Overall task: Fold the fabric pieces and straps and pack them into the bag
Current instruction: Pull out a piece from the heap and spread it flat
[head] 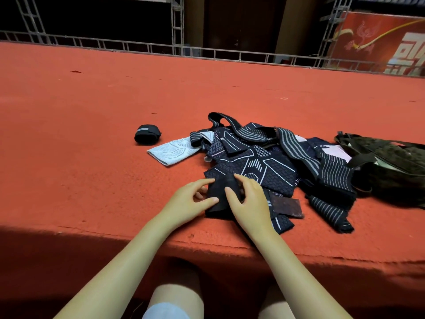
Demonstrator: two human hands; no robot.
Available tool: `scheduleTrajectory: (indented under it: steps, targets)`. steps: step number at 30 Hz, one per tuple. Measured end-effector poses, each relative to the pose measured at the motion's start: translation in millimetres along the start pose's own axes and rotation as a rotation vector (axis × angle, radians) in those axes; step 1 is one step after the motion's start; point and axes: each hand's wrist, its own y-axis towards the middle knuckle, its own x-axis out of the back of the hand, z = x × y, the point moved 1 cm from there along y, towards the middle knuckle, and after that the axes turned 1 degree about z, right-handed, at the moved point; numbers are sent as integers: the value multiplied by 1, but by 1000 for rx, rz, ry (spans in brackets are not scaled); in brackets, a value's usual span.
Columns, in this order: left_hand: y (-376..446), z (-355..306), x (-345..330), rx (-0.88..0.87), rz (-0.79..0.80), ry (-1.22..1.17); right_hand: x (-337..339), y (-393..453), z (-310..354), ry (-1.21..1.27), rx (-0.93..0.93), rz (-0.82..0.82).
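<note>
Meanwhile, both hands' fingers (232,192) curled around 1 dark piece (220,194); 1 rolled strap (147,134) done, pile (264,157) beside the bag (391,166) unpacked.

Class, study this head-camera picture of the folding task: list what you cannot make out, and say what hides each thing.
1. Inside of the dark bag: the head view shows only its side, and the frame's right edge cuts it off.
2. Black piece: partly covered by the left hand and right hand.
3. Lower pieces of the pile: hidden under upper ones.
4. Rolled strap: label too small to read.
</note>
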Motion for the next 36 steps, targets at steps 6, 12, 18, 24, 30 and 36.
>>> scheduleTrajectory:
  steps: [6, 12, 18, 24, 30, 36]
  targets:
    - [5, -13, -12, 36, 11, 177, 14, -7, -12, -53, 2, -15]
    - [3, -9, -11, 89, -77, -230, 14, -13, -11, 101, 34, 64]
    - [-2, -12, -8, 36, -245, -366, 12, -15, -9, 74, 140, 129]
    - [-3, -15, -8, 9, -339, -232, 14, -13, -15, -103, 151, 3]
    - [2, -22, -9, -19, -363, -56, 43, -4, -41, -410, -127, 116]
    - [10, -51, -49, -208, -277, 113, 55, -5, -51, -200, -152, 83]
